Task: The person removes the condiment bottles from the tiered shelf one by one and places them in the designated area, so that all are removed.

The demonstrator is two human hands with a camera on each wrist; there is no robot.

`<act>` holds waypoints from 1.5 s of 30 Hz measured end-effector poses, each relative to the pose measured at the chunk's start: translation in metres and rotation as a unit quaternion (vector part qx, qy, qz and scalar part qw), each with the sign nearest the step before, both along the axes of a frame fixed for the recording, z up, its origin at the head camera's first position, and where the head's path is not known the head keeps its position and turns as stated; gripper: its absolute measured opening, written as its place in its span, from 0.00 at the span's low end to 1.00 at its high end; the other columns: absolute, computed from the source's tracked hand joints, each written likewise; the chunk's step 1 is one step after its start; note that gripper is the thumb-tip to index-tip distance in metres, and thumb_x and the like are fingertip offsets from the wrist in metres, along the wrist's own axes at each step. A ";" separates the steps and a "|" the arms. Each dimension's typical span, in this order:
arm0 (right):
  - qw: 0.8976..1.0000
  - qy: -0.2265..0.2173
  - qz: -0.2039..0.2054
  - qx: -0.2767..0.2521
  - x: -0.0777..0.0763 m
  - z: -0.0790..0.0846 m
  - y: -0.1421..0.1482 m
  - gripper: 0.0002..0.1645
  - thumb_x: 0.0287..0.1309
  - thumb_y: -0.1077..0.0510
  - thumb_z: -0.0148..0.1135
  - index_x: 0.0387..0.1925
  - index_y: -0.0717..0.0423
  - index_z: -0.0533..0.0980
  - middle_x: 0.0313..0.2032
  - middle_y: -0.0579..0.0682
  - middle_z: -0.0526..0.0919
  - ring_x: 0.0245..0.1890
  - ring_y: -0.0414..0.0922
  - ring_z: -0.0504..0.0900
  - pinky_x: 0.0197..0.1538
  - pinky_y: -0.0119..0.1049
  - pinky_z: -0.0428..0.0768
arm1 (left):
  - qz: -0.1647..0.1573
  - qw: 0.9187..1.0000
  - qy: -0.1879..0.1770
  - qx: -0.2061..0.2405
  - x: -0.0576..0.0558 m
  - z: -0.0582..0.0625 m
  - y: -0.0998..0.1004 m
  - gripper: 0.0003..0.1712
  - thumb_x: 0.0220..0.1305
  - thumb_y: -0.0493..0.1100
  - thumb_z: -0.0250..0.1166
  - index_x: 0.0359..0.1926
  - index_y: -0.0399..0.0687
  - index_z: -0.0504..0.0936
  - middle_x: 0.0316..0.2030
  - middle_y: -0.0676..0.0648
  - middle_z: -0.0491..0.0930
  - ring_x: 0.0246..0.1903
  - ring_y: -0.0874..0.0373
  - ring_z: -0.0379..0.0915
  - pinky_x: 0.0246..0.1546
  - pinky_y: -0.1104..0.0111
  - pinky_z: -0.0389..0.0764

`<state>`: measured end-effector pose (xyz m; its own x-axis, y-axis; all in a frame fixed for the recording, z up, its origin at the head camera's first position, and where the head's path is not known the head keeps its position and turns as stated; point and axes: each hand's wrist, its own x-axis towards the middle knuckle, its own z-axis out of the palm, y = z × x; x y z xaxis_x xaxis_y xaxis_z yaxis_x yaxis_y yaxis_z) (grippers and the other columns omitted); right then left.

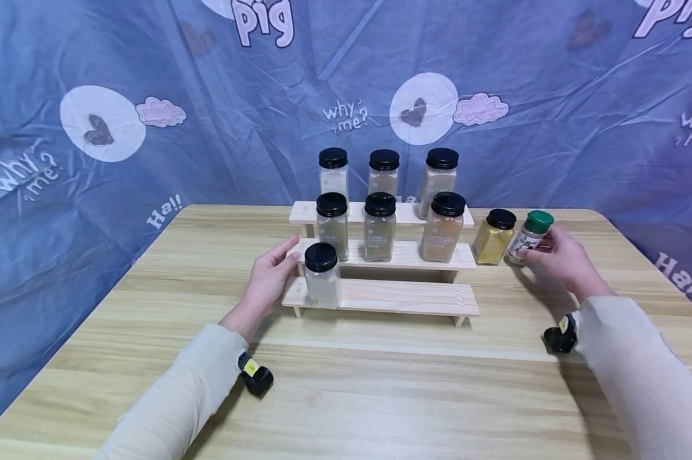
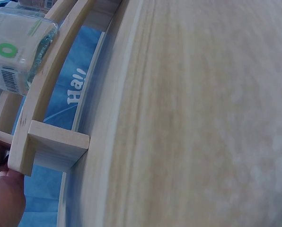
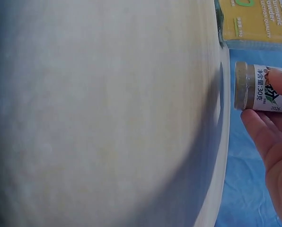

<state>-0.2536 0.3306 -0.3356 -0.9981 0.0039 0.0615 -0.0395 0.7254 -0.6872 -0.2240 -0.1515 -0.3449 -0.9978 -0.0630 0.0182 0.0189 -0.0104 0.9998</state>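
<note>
In the head view, my right hand [image 1: 567,259] grips a small spice bottle with a green cap [image 1: 528,237]. It leans slightly; whether its base touches the table cannot be told. In the right wrist view the thumb presses its label [image 3: 268,92] while fingers support the other side. My left hand [image 1: 269,275] holds the left end of a three-step wooden rack [image 1: 403,295], thumb and forefinger at the middle step. Black-capped spice jars stand on it: a white-filled jar [image 1: 322,281] on the lowest step, three on the middle, three on the top.
A yellow turmeric powder jar [image 1: 493,239] with a black cap stands between the rack and the green-capped bottle. The wooden table [image 1: 380,396] extends toward me. A blue printed cloth [image 1: 236,128] hangs behind the table.
</note>
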 end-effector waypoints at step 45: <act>0.995 -0.048 0.028 -0.083 0.003 0.030 0.010 0.52 0.61 0.51 0.57 0.69 0.68 0.36 0.65 0.75 0.51 0.39 0.20 0.64 0.39 0.14 0.69 | -0.004 1.000 0.006 0.002 0.001 0.000 -0.001 0.26 0.66 0.35 0.54 0.65 0.42 0.65 0.64 0.44 0.65 0.48 0.70 0.70 0.49 0.80 0.73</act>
